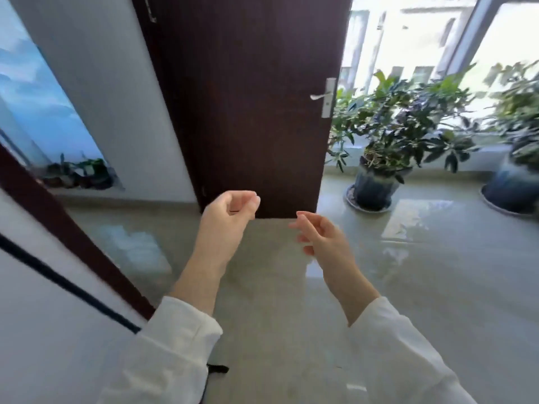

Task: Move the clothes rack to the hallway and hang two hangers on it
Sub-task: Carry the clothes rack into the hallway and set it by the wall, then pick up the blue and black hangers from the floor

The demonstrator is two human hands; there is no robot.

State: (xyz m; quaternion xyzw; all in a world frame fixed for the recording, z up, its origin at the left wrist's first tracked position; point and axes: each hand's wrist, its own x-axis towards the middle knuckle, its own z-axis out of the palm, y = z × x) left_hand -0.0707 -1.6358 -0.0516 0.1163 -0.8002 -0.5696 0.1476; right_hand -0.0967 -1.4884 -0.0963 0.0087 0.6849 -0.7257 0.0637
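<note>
Blue pots (372,189) hold leafy plants (405,118); both hands' grips empty.

— Where does the view look from?

— From the person's head, forward and down, wide-angle; straight edges bow near the borders. There is only this one view, so nothing is shared with another.

— What does it face?

— A dark wooden door (245,106) fills the upper centre, with glossy floor (423,287) across the lower half. Potted plants (390,135) and a bright window (408,33) sit at the upper right, a white wall (96,68) at the upper left.

— How near is it?

— Close: the left hand (230,211) and right hand (323,234) hang mid-frame, and white sleeves (175,345) run off the bottom edge.
</note>
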